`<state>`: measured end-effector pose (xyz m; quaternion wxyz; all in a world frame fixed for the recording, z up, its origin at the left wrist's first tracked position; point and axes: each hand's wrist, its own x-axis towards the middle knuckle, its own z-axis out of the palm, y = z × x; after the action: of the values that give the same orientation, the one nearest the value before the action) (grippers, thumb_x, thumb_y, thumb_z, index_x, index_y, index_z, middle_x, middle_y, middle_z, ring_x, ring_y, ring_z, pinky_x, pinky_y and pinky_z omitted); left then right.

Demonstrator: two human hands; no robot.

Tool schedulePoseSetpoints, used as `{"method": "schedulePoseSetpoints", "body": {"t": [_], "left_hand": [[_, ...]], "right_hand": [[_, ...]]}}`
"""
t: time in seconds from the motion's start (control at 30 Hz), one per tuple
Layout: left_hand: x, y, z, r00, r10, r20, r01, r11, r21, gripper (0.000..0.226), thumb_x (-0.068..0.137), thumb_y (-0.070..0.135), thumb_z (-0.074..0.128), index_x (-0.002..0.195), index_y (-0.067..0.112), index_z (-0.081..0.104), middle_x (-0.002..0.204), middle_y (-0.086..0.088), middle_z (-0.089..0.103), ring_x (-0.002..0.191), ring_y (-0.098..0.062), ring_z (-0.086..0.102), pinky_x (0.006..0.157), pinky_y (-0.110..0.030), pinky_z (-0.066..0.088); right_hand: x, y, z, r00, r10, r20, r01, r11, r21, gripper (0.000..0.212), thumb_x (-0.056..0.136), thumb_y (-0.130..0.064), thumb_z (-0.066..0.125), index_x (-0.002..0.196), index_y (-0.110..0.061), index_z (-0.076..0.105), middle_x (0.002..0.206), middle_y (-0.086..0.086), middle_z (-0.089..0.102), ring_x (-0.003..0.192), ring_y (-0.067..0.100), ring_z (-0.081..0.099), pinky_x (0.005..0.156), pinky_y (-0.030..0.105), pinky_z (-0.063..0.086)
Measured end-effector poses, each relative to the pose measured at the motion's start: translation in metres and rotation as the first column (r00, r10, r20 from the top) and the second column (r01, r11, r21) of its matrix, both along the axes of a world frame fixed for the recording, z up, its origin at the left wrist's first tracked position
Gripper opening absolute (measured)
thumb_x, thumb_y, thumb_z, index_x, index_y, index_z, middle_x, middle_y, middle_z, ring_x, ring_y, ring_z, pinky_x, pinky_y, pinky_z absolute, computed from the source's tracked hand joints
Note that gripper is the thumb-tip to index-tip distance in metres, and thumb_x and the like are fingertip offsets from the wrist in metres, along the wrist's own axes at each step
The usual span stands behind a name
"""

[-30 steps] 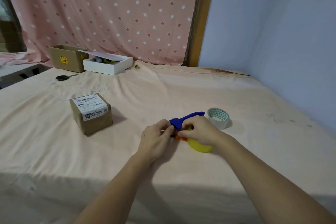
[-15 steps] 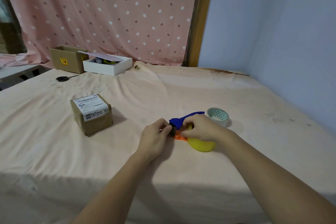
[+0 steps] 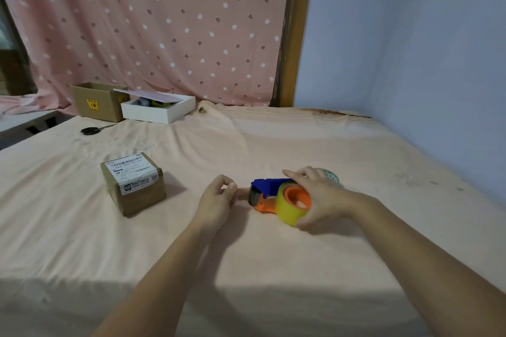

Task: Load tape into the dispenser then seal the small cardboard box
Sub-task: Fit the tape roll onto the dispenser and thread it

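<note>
Your right hand (image 3: pixel 315 197) cups the yellow tape roll (image 3: pixel 287 210) on the dispenser (image 3: pixel 267 190), left fingers (image 3: pixel 228 189) pinching its free end, which may snap back; the small cardboard box (image 3: pixel 134 183) sits left.

- Tape dispenser (image 3: pixel 267 194): blue handle and orange body, lying on the peach sheet, grey cutter end pointing left
- Yellow tape roll (image 3: pixel 287 209): seated on the dispenser's orange hub, standing on edge
- Small cardboard box (image 3: pixel 133 183): brown and closed (white barcode label on top), resting well left of the dispenser
</note>
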<state>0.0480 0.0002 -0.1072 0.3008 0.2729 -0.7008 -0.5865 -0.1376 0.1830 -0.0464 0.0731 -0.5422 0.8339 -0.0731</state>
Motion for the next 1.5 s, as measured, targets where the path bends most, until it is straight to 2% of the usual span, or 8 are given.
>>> {"method": "schedulePoseSetpoints", "body": {"t": [0.1, 0.23, 0.47, 0.7, 0.93, 1.07, 1.27, 1.5], "left_hand": [[0.004, -0.003, 0.005, 0.999, -0.047, 0.007, 0.046, 0.998, 0.034, 0.022, 0.109, 0.011, 0.045, 0.088, 0.011, 0.052, 0.088, -0.022, 0.076, 0.061, -0.012, 0.062, 0.059, -0.026, 0.042], [0.010, -0.014, 0.005, 0.996, -0.075, 0.039, 0.078, 0.994, -0.079, 0.020, 0.106, 0.015, 0.053, 0.088, 0.010, 0.060, 0.087, -0.009, 0.078, 0.072, -0.017, 0.063, 0.073, -0.034, 0.046], [0.034, -0.016, 0.007, 0.980, -0.164, 0.115, 0.180, 0.973, -0.145, 0.022, 0.110, 0.019, 0.049, 0.109, 0.022, 0.070, 0.066, -0.003, 0.077, 0.058, -0.011, 0.058, 0.059, -0.021, 0.046], [0.038, -0.020, 0.009, 0.988, -0.150, 0.032, 0.151, 0.988, -0.024, 0.024, 0.108, 0.015, 0.053, 0.113, 0.019, 0.076, 0.099, -0.003, 0.083, 0.080, -0.015, 0.075, 0.068, -0.026, 0.048], [0.047, -0.024, 0.015, 0.977, -0.214, 0.026, 0.212, 0.976, 0.043, 0.023, 0.104, 0.014, 0.061, 0.123, 0.019, 0.074, 0.115, 0.004, 0.081, 0.096, -0.014, 0.076, 0.078, -0.029, 0.049], [0.052, -0.027, 0.013, 0.951, -0.307, -0.023, 0.306, 0.935, 0.180, 0.035, 0.096, 0.005, 0.068, 0.129, 0.016, 0.071, 0.123, 0.001, 0.079, 0.102, -0.018, 0.076, 0.080, -0.030, 0.048], [0.045, -0.018, 0.013, 0.990, -0.143, 0.017, 0.137, 0.970, 0.199, 0.023, 0.092, 0.028, 0.076, 0.105, 0.010, 0.080, 0.103, -0.007, 0.083, 0.087, -0.024, 0.076, 0.071, -0.028, 0.051], [0.031, -0.017, 0.010, 0.989, -0.004, 0.150, -0.028, 0.977, 0.209, 0.012, 0.090, 0.002, 0.076, 0.102, 0.005, 0.077, 0.072, -0.012, 0.078, 0.056, -0.013, 0.069, 0.054, -0.020, 0.054]], "right_hand": [[0.004, 0.001, 0.003, 0.999, 0.032, -0.022, -0.032, 0.999, 0.004, 0.104, 0.050, -0.057, 0.074, 0.143, -0.044, 0.030, 0.120, -0.017, 0.031, 0.118, 0.012, 0.035, 0.101, 0.032, 0.041], [0.010, 0.004, 0.000, 0.999, 0.051, -0.016, -0.053, 0.994, -0.092, 0.099, 0.056, -0.049, 0.074, 0.142, -0.037, 0.027, 0.130, -0.018, 0.035, 0.121, 0.010, 0.043, 0.097, 0.028, 0.045], [0.021, 0.011, -0.033, 0.897, -0.041, -0.441, -0.142, 0.916, -0.375, 0.099, 0.068, -0.053, 0.070, 0.152, -0.026, 0.025, 0.140, -0.001, 0.042, 0.123, 0.022, 0.044, 0.094, 0.042, 0.051], [0.033, 0.019, -0.029, 0.968, 0.022, -0.250, -0.105, 0.941, -0.323, 0.125, 0.051, -0.070, 0.077, 0.153, -0.042, 0.011, 0.150, -0.011, 0.024, 0.134, 0.014, 0.025, 0.101, 0.033, 0.045], [0.023, 0.020, -0.030, 0.956, 0.030, -0.292, -0.190, 0.821, -0.539, 0.059, 0.083, -0.017, 0.074, 0.137, -0.028, 0.051, 0.124, -0.007, 0.047, 0.114, 0.011, 0.043, 0.098, 0.029, 0.044], [0.028, 0.019, -0.024, 0.990, 0.094, 0.106, -0.008, 0.786, -0.618, 0.045, 0.075, -0.006, 0.069, 0.107, -0.035, 0.058, 0.119, -0.013, 0.043, 0.120, -0.006, 0.041, 0.093, 0.004, 0.032], [0.028, 0.010, -0.022, 0.953, 0.184, 0.240, -0.010, 0.812, -0.584, 0.054, 0.074, -0.001, 0.070, 0.102, -0.044, 0.053, 0.108, -0.012, 0.058, 0.100, 0.010, 0.058, 0.078, 0.014, 0.043], [0.026, 0.006, -0.019, 0.977, 0.183, 0.107, -0.098, 0.838, -0.537, 0.051, 0.070, -0.007, 0.068, 0.101, -0.046, 0.054, 0.104, -0.013, 0.057, 0.099, 0.007, 0.055, 0.079, 0.009, 0.039]]}}
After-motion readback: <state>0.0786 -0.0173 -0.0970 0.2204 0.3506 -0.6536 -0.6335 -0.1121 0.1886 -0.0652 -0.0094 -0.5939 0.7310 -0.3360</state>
